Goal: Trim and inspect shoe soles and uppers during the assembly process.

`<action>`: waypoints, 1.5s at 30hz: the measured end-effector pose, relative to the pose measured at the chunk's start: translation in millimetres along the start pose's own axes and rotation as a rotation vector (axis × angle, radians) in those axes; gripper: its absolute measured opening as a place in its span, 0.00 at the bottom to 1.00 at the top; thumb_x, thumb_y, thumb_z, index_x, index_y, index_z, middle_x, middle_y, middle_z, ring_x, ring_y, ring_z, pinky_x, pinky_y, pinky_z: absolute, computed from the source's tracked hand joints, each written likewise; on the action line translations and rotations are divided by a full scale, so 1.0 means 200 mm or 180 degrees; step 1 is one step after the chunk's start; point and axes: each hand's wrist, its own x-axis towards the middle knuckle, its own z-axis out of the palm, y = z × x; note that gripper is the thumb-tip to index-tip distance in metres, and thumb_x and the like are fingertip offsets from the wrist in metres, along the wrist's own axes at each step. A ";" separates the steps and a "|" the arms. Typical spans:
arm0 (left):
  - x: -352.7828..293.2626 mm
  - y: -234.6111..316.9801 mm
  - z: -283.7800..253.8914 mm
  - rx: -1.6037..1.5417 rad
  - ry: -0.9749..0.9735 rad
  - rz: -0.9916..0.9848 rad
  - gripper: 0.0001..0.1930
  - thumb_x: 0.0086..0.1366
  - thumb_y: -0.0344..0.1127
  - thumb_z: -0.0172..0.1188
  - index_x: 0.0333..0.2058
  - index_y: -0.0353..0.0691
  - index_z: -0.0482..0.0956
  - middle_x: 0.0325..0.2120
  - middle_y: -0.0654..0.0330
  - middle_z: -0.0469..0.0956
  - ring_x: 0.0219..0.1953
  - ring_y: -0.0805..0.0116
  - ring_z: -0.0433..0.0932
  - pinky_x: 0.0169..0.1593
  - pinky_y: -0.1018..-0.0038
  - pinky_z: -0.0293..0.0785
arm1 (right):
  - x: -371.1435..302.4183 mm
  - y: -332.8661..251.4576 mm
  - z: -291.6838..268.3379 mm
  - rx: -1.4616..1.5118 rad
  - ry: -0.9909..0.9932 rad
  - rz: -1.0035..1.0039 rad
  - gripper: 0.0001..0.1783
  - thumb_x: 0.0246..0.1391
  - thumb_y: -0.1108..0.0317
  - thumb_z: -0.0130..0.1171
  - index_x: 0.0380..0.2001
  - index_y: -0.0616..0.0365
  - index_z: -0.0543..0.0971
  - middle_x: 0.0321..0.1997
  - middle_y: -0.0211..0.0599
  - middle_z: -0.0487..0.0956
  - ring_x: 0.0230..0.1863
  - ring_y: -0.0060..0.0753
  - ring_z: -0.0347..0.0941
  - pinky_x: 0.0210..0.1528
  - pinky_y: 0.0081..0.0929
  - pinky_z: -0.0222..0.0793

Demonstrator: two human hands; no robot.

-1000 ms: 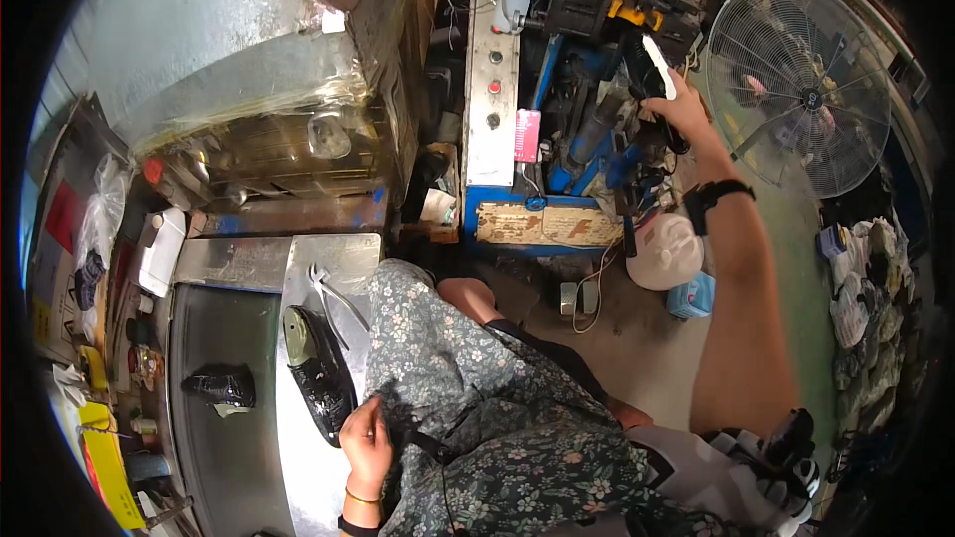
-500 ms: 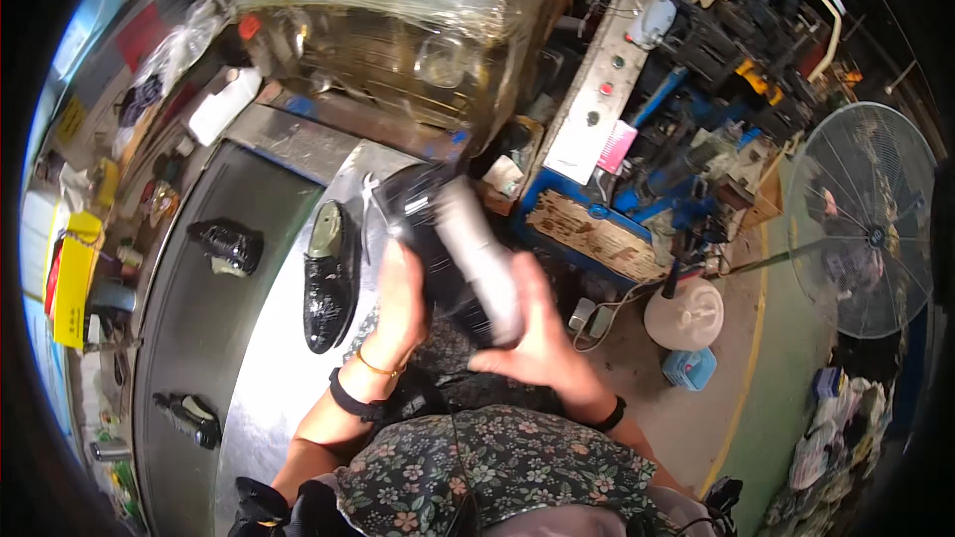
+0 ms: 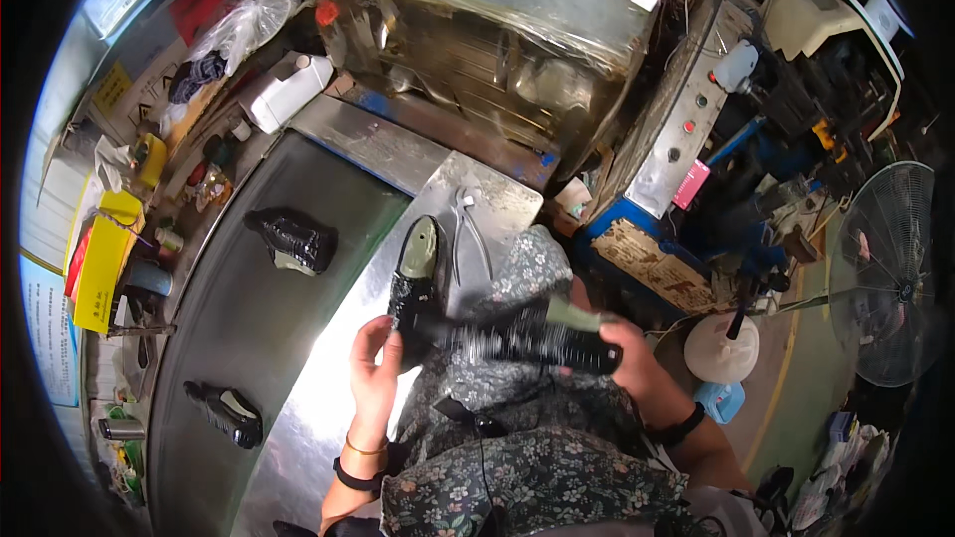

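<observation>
A black shiny shoe with a pale green last (image 3: 537,343) lies sideways in front of my body, blurred by motion. My right hand (image 3: 637,368) grips its right end. My left hand (image 3: 373,368) is beside the other end, with thumb and fingers apart; whether it touches the shoe is unclear. A second black shoe (image 3: 414,273), also with a green last inside, rests on the shiny metal table (image 3: 318,378), its toe toward me near my left hand. To the right of that shoe lie metal pliers (image 3: 465,234) with handles spread.
On the dark conveyor belt (image 3: 214,328) at left sit two more black shoes, a far one (image 3: 293,239) and a near one (image 3: 227,413). A white jug (image 3: 286,91) stands beyond. At right are a machine control panel (image 3: 686,104), a lidded bucket (image 3: 721,346) and a large fan (image 3: 885,273).
The held shoe has swung from upright, sole toward my right hand, to lying sideways. My left hand has moved off it toward the table shoe. The view has shifted left.
</observation>
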 end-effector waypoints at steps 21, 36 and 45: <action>0.20 0.01 0.47 -0.2297 -0.0521 -0.0940 0.21 0.71 0.43 0.50 0.56 0.34 0.66 0.49 0.55 0.74 0.48 0.66 0.75 0.53 0.67 0.71 | 0.48 0.22 0.37 -0.0915 0.0082 -0.0925 0.47 0.53 0.69 0.61 0.71 0.60 0.47 0.68 0.37 0.62 0.65 0.29 0.60 0.65 0.29 0.57; -0.06 -0.22 0.30 0.0399 -0.1408 -0.0479 0.16 0.65 0.25 0.58 0.51 0.31 0.73 0.43 0.59 0.79 0.46 0.73 0.77 0.51 0.77 0.73 | -0.96 -1.46 -0.58 -0.5074 0.4757 -0.2888 0.34 0.40 0.64 0.68 0.56 0.50 0.76 0.47 0.42 0.75 0.45 0.35 0.75 0.48 0.29 0.69; -0.11 -0.15 0.44 -0.0057 -0.1439 -0.0363 0.14 0.66 0.25 0.58 0.50 0.31 0.75 0.41 0.62 0.80 0.41 0.76 0.76 0.47 0.80 0.72 | -1.14 -1.80 -0.81 -0.4235 0.4186 -0.2506 0.37 0.37 0.63 0.69 0.57 0.50 0.77 0.53 0.39 0.78 0.49 0.28 0.75 0.53 0.26 0.67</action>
